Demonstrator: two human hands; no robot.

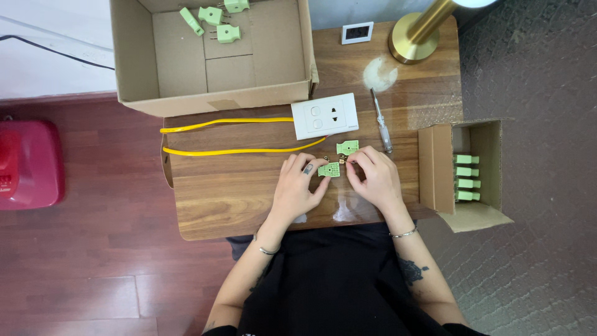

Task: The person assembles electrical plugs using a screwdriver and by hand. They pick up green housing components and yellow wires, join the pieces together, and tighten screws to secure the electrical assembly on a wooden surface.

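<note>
The grip of the left hand (297, 186) is a light pinch: thumb and fingertips close on a green plug half (329, 169) lying open on the table (230, 199), near its front middle. The right hand (375, 177) curls beside it, fingertips nearly shut on a small brass part (342, 159) at the half's upper edge; whether it truly holds the part is hard to tell. The half lies flat, its long axis running roughly left to right, the open face up toward the camera. A second green half (347, 147) sits just beyond, near the white socket plate (324, 116). My guess is the small part could slip from the fingertips and roll off the table, since the pinch is slight and the wood is smooth; the loose half could also be nudged away by the right knuckles. Farther off lie a screwdriver (381, 121), yellow wire (230, 135) looping left from the plate, a small box (463, 174) of green plugs at right, a big carton (211, 56) with more plugs, and a brass lamp base (413, 37).
</note>
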